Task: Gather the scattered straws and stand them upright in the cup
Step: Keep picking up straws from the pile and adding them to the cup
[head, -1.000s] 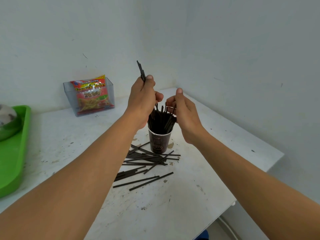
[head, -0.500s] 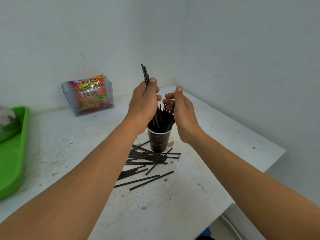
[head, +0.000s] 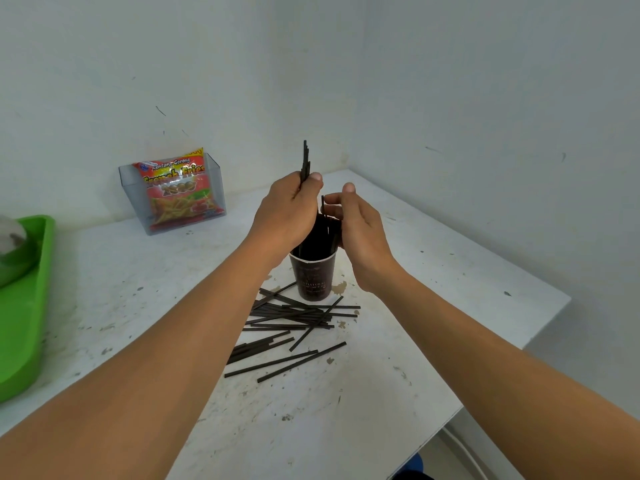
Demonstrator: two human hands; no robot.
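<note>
A dark brown paper cup [head: 312,279] stands on the white table [head: 433,271] with several black straws upright inside it. My left hand [head: 289,209] hovers over the cup's left rim and grips a small bundle of black straws [head: 305,159] that sticks up above my thumb. My right hand [head: 356,220] is just right of the cup's mouth and pinches one thin straw [head: 322,204] between thumb and fingers. Several more black straws [head: 298,317] lie scattered on the table in front of the cup.
A clear plastic holder with a red French-fries snack bag [head: 176,192] stands at the back against the wall. A green tray [head: 24,306] with a pale bowl lies at the left edge. The table's right edge drops off near the wall corner.
Both hands have closed in over the cup's mouth. The left hand's bundle has turned more upright, and the right hand now pinches a single straw.
</note>
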